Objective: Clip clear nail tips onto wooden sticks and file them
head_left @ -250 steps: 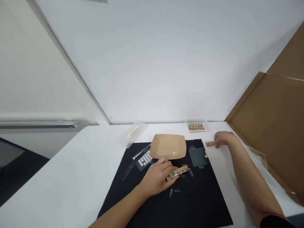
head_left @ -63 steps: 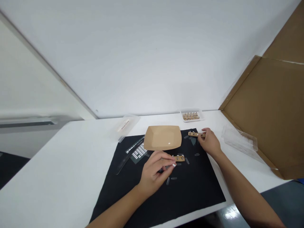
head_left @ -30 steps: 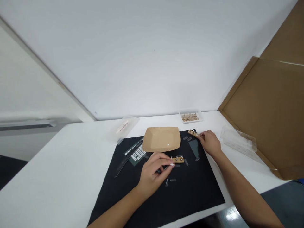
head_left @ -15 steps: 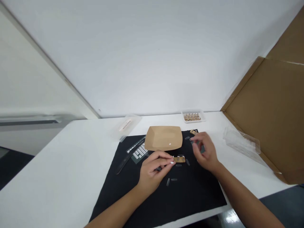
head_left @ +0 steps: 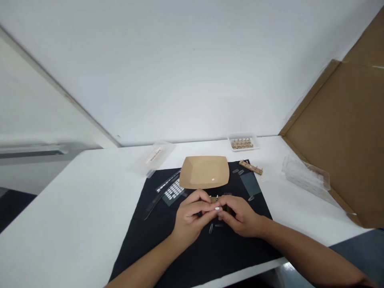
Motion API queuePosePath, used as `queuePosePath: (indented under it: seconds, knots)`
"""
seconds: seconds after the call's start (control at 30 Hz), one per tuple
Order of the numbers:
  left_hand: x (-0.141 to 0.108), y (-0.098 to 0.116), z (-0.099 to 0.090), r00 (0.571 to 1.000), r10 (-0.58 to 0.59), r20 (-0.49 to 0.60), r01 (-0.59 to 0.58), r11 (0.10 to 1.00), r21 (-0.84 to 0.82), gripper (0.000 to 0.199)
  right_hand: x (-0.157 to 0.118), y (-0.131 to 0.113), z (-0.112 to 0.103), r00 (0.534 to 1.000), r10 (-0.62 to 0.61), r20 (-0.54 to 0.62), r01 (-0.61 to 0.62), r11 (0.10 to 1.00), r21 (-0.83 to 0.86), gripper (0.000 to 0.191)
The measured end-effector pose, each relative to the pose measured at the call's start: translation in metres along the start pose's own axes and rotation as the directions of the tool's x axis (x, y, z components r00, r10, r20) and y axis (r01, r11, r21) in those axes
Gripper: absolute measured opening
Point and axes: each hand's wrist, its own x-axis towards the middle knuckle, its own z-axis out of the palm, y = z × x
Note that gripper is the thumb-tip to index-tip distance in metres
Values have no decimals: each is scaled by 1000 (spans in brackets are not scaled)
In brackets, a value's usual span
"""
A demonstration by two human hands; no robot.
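My left hand (head_left: 189,218) is closed, its thumb and fingers pinched at a small white oval piece (head_left: 217,208). My right hand (head_left: 240,218) meets it from the right, thumb and fingers bent together; what lies between them is hidden. Just behind the fingertips shows part of a wooden strip with metal pegs (head_left: 213,198), mostly covered by my hands; whether they grip it I cannot tell. Clear nail tips (head_left: 211,228) lie on the black cloth (head_left: 192,260) below my hands. A sheet of white oval pieces (head_left: 173,190) is left of them.
Behind my hands stands a brown paper tray (head_left: 204,170) with one white oval in it. A dark, long, flat tool (head_left: 156,203) lies left. Farther right are another pegged strip (head_left: 251,167), a green card (head_left: 251,184), clear boxes (head_left: 306,178), a tub of pegged strips (head_left: 243,143) and cardboard (head_left: 336,148).
My right hand has moved left and down from beside the far strip to meet my left hand, its fingers closing. The view has shifted slightly.
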Motion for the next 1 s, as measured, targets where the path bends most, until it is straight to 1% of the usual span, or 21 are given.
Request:
queuePosePath:
  seconds: [0.13, 0.23, 0.33, 0.4, 0.47, 0.57, 0.77, 0.9, 1.0]
  knots:
    - [1, 0, 0, 999, -31, 15, 32, 999, -25, 8, -1, 2, 1, 1000, -24, -4, 24, 999, -26, 17]
    - [1, 1, 0, 999, -37, 25, 38, 998, -41, 6, -2, 3, 1, 1000, 5, -23, -7, 999, -51, 21]
    - [1, 0, 0, 998, -46, 38, 49, 996, -80, 5, -3, 3, 0, 999, 16, 30, -14, 997, -72, 22]
    - [1, 0, 0, 997, -54, 50, 58, 993, -100, 4, -4, 4, -1, 998, -14, 65, 20, 995, -93, 18]
    - [1, 0, 0, 996, -64, 60, 71, 991, -114, 3, -3, 5, -1, 997, -61, 54, 67, 989, -132, 17]
    - [1, 1, -1, 994, -74, 75, 82, 989, -121, 2, -2, 7, -1, 993, -112, 44, 119, 970, -212, 20]
    - [4, 3, -2, 995, -31, 99, 42, 993, -109, 5, -4, 8, -3, 984, -152, 91, 174, 934, -313, 25]
    - [3, 2, -3, 994, -8, 105, 18, 995, -94, 10, -6, 8, -4, 983, -157, 95, 181, 917, -355, 28]
    - [3, 2, -3, 995, -7, 102, 17, 996, -91, 12, -5, 8, -5, 984, -159, 84, 179, 909, -376, 26]
